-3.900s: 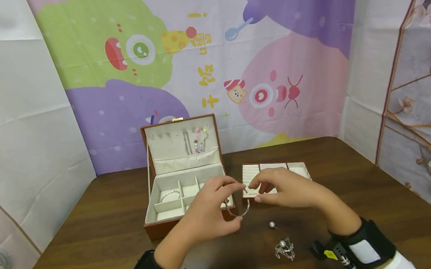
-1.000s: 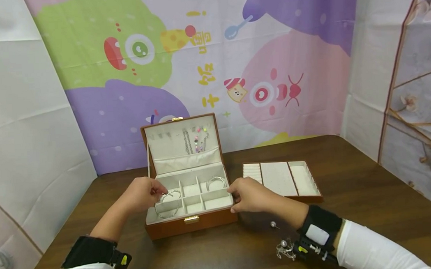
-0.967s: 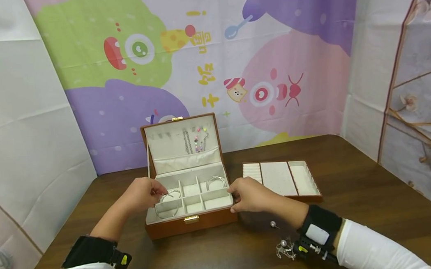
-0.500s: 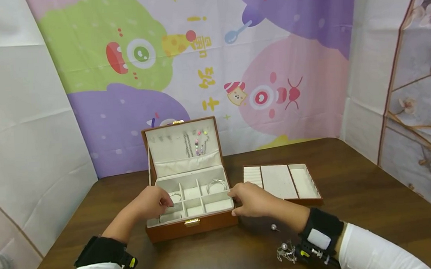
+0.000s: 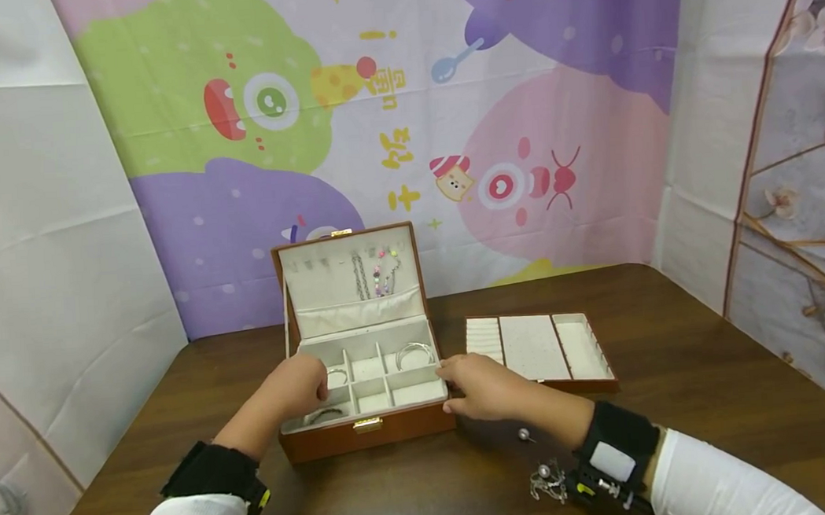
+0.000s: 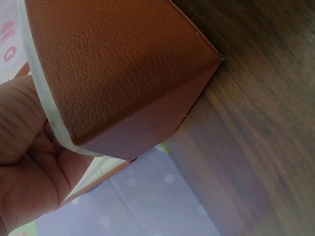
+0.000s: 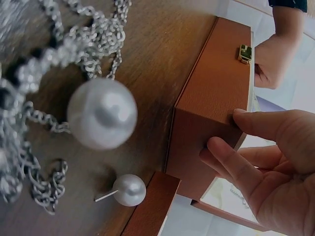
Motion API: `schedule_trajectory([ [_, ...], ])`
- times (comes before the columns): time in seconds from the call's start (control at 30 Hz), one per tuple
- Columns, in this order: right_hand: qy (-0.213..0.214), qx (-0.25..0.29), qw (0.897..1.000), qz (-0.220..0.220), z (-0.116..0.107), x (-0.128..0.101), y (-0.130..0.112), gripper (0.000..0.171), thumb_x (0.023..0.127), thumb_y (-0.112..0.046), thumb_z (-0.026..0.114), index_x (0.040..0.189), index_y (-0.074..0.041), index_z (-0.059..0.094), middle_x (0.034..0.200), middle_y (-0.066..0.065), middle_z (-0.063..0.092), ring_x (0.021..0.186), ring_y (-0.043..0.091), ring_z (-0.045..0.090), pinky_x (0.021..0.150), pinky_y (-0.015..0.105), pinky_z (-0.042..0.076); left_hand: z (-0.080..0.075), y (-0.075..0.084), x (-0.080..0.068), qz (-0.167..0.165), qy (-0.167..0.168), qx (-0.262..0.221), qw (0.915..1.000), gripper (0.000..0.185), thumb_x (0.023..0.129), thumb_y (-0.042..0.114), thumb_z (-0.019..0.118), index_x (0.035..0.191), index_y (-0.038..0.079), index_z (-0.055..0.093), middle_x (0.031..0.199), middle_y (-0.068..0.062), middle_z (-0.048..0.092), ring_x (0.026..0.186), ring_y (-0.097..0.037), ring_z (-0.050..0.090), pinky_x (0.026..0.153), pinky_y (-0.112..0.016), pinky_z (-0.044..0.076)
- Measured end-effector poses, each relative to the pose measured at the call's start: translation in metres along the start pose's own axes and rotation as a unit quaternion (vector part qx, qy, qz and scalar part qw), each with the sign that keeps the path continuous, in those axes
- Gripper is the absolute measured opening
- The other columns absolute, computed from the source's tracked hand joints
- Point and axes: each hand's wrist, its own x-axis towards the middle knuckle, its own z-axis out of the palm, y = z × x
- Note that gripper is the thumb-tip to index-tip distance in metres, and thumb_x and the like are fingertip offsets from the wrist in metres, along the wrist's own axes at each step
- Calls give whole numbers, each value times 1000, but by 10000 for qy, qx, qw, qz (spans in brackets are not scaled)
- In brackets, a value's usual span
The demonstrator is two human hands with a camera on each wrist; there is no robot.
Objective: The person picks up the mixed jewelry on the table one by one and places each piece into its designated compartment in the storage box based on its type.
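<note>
The left hand (image 5: pixel 298 384) reaches into the box (image 5: pixel 366 427) at frame centre, fingers curled over a bangle (image 5: pixel 325 413) lying flat. Whether they grip it cannot be told. The right hand (image 5: pixel 482 385), fingers bent, steadies the box's right corner; its long axis runs left-right, lid upright.

a dark wooden table (image 5: pixel 712 397) stands before a cartoon backdrop (image 5: pixel 390 125) and white cloth walls (image 5: pixel 35 233).
</note>
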Motion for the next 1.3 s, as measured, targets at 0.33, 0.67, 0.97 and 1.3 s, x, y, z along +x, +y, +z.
schedule_trajectory([
  [0.33, -36, -55, 10000, -9, 0, 1, 0, 49, 84, -20, 77, 122, 8, 63, 123, 24, 62, 114, 35, 59, 98, 44, 46, -6, -5, -4, -53, 210, -216, 9995, 20, 70, -9, 71, 63, 10, 68, 64, 7, 61, 60, -9, 53, 57, -31, 51],
  [0.67, -171, 27, 9998, 137, -3, 0, 0, 50, 85, -21, 76, 123, 8, 62, 124, 22, 62, 116, 35, 59, 99, 44, 45, -16, 3, -7, -25, 561, -596, 9966, 10, 75, -3, 75, 73, 7, 74, 70, 4, 67, 65, -10, 60, 61, -30, 53],
  [0.97, -315, 377, 9987, 149, -10, 0, 2, 46, 85, -20, 76, 122, 6, 64, 122, 17, 64, 112, 30, 61, 95, 42, 48, -18, 20, -14, -59, 811, -1157, 9900, 10, 82, 3, 73, 76, 11, 73, 70, 8, 66, 64, -4, 58, 60, -27, 51],
  [1.3, -117, 993, 9946, 289, -23, -7, 0, 35, 84, -18, 76, 112, 0, 68, 112, 12, 67, 84, 20, 68, 82, 35, 52, -16, 44, -15, 16, 1056, -1130, 9880, 3, 85, 11, 73, 83, 9, 73, 73, 8, 65, 64, -4, 58, 59, -25, 49],
])
